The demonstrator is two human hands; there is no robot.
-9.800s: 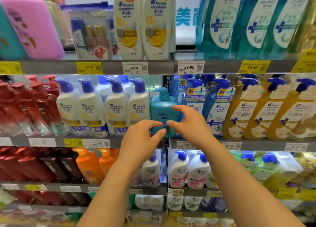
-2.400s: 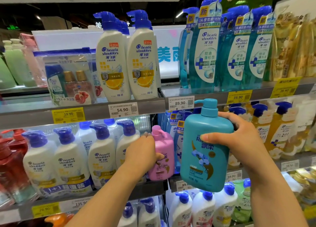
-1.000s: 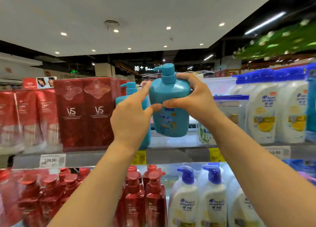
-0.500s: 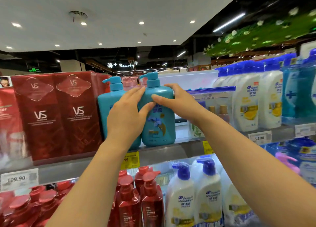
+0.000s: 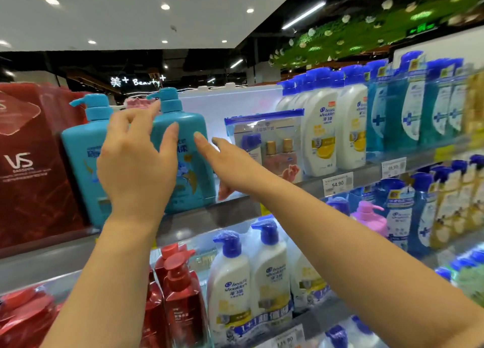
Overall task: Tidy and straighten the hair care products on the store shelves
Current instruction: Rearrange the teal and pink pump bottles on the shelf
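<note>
the teal pump bottle (image 5: pixel 188 161) stands upright on the top shelf (image 5: pixel 230 211), close to the front edge. just to its left stands a second teal pump bottle (image 5: pixel 81 159) of the same kind, and the two are side by side, almost touching.

the left hand (image 5: pixel 136 164) is raised in front of both teal bottles, with the back of the hand toward the camera. its fingers are spread and nearly straight, and it holds nothing; i cannot tell if the fingertips touch the bottle behind them. the right hand (image 5: pixel 230 164) reaches in from the right with the fingers stretched flat toward the right side of the teal pump bottle. it also holds nothing, and the fingertips are just beside the bottle, maybe touching.

left of the teal bottles are dark red boxes (image 5: pixel 28 164) with "vs" printed on them. right of them, on the same shelf, a clear pouch (image 5: pixel 264 143) with small bottles inside stands, then white bottles with blue pumps (image 5: pixel 327 135), then blue-green bottles (image 5: pixel 411 112) farther right.

on the shelf below, red pump bottles (image 5: pixel 180 295) are near the left arm, white bottles (image 5: pixel 251 277) are between the two arms, and a pink bottle (image 5: pixel 369 216) shows above the right forearm. a price tag (image 5: pixel 337 184) on the shelf edge reads 54.90.
</note>
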